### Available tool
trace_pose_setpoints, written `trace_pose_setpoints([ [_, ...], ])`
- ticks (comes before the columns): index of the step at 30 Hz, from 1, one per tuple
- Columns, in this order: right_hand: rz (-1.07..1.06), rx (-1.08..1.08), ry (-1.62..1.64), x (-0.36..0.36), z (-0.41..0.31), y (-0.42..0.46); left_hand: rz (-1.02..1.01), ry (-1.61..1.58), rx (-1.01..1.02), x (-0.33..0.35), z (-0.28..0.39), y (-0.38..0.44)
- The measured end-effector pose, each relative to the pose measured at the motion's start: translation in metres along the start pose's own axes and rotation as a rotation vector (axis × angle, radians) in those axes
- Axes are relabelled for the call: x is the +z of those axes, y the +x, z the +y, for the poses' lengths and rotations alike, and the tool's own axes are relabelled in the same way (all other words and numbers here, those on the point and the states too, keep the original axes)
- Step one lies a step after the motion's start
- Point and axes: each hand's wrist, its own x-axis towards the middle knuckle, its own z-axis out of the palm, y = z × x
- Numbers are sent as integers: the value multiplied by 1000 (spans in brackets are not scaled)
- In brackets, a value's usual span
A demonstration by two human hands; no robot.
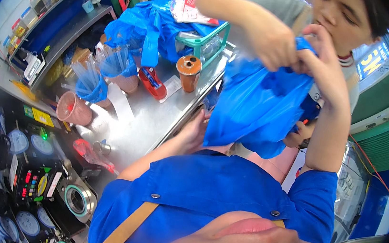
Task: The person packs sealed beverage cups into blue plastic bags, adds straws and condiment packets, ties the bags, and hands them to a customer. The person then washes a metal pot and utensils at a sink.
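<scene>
A blue plastic carrier bag hangs before my chest, its lower part spread out and its top bunched. My right hand is raised and pinches the bunched top. Against the same top, from the far side, is the hand of a person in a grey shirt. My left hand is low at the table's edge, beside the bag's left side. The bag hides part of its fingers, so its grip cannot be told. A clear plastic item shows just above it, mostly covered.
The steel table carries an orange cylindrical container, a red tape dispenser, pink baskets with straws nearby, and a green rack by piled blue bags. A cup-sealing machine stands left. Another hand is behind the bag.
</scene>
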Motion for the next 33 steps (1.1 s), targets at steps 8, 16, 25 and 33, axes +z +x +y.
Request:
trace_pose_setpoints([
  [8,353,-360,-1167,-96,104,-4,518,1282,366,-87,31,-92],
  [16,281,-426,-889,45,116,-60,1868,1792,77,-95,10,-224],
  [25,-74,-640,-617,102,120,-25,2070,1597,-218,-124,-3,-277],
  [33,-256,-463,-525,113,143,-27,2103,1707,643,-27,57,-257],
])
